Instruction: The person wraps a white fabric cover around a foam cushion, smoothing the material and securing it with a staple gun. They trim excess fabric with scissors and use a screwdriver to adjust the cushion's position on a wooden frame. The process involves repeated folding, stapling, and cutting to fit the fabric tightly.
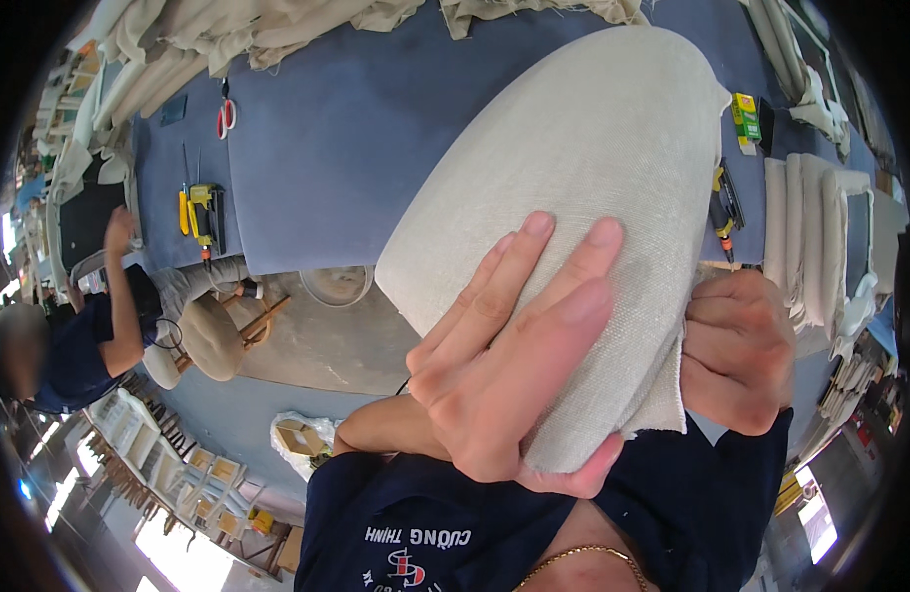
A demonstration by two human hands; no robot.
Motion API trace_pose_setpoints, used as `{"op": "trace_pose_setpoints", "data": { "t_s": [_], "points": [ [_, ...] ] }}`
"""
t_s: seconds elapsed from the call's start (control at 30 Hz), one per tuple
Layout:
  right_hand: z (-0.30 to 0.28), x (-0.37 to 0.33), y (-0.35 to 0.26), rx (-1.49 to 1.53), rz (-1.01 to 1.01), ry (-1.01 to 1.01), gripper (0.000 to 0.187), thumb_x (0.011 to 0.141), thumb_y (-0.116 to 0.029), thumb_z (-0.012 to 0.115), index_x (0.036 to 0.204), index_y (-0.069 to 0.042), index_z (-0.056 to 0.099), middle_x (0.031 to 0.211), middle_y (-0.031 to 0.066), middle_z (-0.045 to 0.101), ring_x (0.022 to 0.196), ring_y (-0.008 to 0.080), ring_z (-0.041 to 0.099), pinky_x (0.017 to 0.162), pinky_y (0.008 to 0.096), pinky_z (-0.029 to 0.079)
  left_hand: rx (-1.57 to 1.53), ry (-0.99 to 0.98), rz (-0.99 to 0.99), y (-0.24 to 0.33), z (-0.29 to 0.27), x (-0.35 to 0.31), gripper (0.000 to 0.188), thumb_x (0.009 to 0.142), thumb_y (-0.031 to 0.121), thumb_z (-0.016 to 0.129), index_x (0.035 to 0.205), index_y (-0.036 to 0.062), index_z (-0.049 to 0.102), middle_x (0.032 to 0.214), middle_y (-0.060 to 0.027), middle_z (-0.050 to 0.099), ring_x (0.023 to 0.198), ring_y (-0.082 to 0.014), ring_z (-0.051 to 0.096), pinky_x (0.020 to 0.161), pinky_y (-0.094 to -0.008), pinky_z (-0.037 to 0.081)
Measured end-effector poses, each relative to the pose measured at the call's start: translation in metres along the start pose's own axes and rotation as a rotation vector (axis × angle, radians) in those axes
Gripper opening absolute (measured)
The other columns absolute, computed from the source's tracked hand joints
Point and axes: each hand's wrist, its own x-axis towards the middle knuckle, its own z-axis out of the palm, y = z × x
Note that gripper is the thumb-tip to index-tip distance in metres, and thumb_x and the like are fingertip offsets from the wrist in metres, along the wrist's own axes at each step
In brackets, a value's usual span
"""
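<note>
I read this as upholstery workshop: long blue worktable (376, 128), beige fabric piles (208, 39), scissors (226, 113), yellow power tool (203, 212), padded stool (213, 337), stacked cushions (820, 237), shelves of wooden parts (149, 454), another person (80, 335) working nearby.

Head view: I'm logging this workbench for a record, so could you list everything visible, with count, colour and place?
Fabric-covered cushion panel: one, off-white, centre, over the table.
Table: one, blue-grey top, upper middle.
Scissors: one, red handles, upper left on the table.
Power tool: one, yellow and black, left edge of the table.
Second tool: one, black and yellow, right of the panel.
Small box: one, green and yellow, upper right.
Loose fabric: a heap, beige, along the top.
Stacked padded pieces: several, off-white, right.
Stool: one, beige seat, left, on the floor.
Other person: one, dark shirt, far left.
Left hand: flat on the panel.
Right hand: closed grip on the fabric edge.
</note>
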Motion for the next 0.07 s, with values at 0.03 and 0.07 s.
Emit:
{"op": "trace_pose_setpoints", "data": {
  "t_s": [0.03, 0.07],
  "points": [
    [0.0008, -0.0006, 0.002, 0.008, -0.005, 0.005, 0.031, 0.047, -0.021, 0.057, 0.07, 0.0, 0.061, 0.06, 0.002, 0.044, 0.046, 0.0144, 0.048, 0.039, 0.0307, 0.034, -0.015, 0.02, -0.018, 0.0002, 0.0021, -0.0009, 0.058, 0.068, 0.03, 0.07, 0.107, -0.0115, 0.067, 0.106, -0.0322, 0.073, 0.104, -0.0526, 0.07, 0.086, -0.052, 0.059],
    [0.002, -0.0014, 0.0051, 0.018, -0.012, 0.009, 0.031, 0.047, -0.021, 0.056, 0.07, -0.001, 0.062, 0.06, 0.002, 0.044, 0.046, 0.0144, 0.048, 0.04, 0.0308, 0.034, -0.016, 0.014, -0.02, -0.0005, 0.0013, -0.001, 0.058, 0.068, 0.03, 0.07, 0.107, -0.0115, 0.067, 0.106, -0.0322, 0.073, 0.104, -0.0526, 0.07, 0.086, -0.052, 0.059]
  ]
}}
